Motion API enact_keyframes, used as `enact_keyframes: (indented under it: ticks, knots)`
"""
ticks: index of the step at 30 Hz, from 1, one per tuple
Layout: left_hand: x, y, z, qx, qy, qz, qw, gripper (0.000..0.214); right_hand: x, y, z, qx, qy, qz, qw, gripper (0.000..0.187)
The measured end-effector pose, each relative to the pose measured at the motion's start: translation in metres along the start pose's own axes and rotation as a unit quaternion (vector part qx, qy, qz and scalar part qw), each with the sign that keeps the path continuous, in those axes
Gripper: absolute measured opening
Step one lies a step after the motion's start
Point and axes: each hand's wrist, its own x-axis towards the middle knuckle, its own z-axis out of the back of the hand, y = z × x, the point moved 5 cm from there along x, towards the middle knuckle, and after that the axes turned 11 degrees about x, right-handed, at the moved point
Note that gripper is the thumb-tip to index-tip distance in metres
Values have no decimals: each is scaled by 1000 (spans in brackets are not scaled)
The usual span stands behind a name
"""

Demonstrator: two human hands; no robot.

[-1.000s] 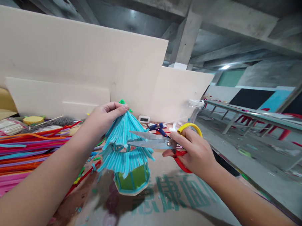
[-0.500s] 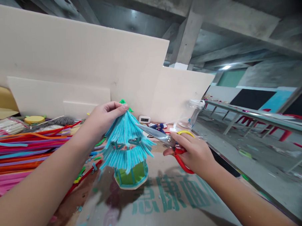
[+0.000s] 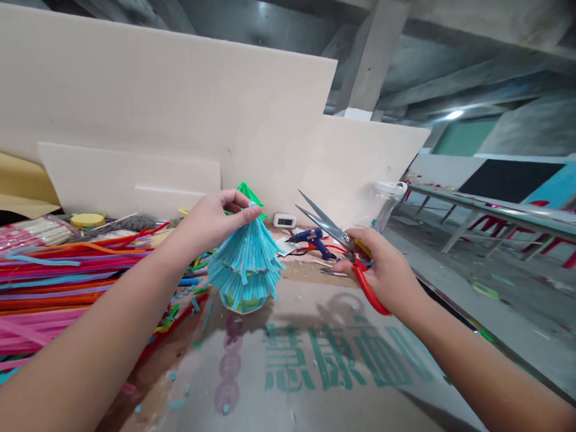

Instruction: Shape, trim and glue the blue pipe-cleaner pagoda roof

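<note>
My left hand (image 3: pixel 225 215) pinches a small tower of blue pipe cleaners (image 3: pixel 245 259) close to its top. The tower has layered fringed roofs, a green peak (image 3: pixel 249 191) and a greenish base, tilted so that the base mostly hides under the lowest roof. A light-blue bit shows at my thumb tip; whether it is loose cannot be told. In my right hand (image 3: pixel 383 266) is a pair of scissors (image 3: pixel 324 221) with red and yellow handles. Their blades are spread and point up and left, apart from the tower.
Bundles of coloured pipe cleaners (image 3: pixel 47 277) lie on the left. Behind are a blue glue gun (image 3: pixel 312 240), a small white digital timer (image 3: pixel 285 220) and a clear jar (image 3: pixel 387 202). White boards (image 3: pixel 168 100) stand at the back. Blue scraps litter the printed cardboard (image 3: pixel 258 408).
The scissors have drawn back to the right from the tower, and their blades have spread. My left hand has tipped the tower, so less of its base shows. The camera has shifted slightly.
</note>
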Motion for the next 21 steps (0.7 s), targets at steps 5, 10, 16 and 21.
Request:
enact_keyframes:
  ticks: [5,10,16,21]
  knots:
    - [1,4,0,-50,79,-18,995,52,-1,-3,0,11,-14,17,1000,45]
    - [-1,2,3,-43,35,1,998,49,-4,6,-4,15,-8,56,998,50]
    - [-2,-7,4,-17,-31,3,999,40,1,-5,-9,29,-12,9,999,45]
    - [-5,-11,6,12,-43,-7,999,42,-11,-45,-47,71,77,-70,992,45]
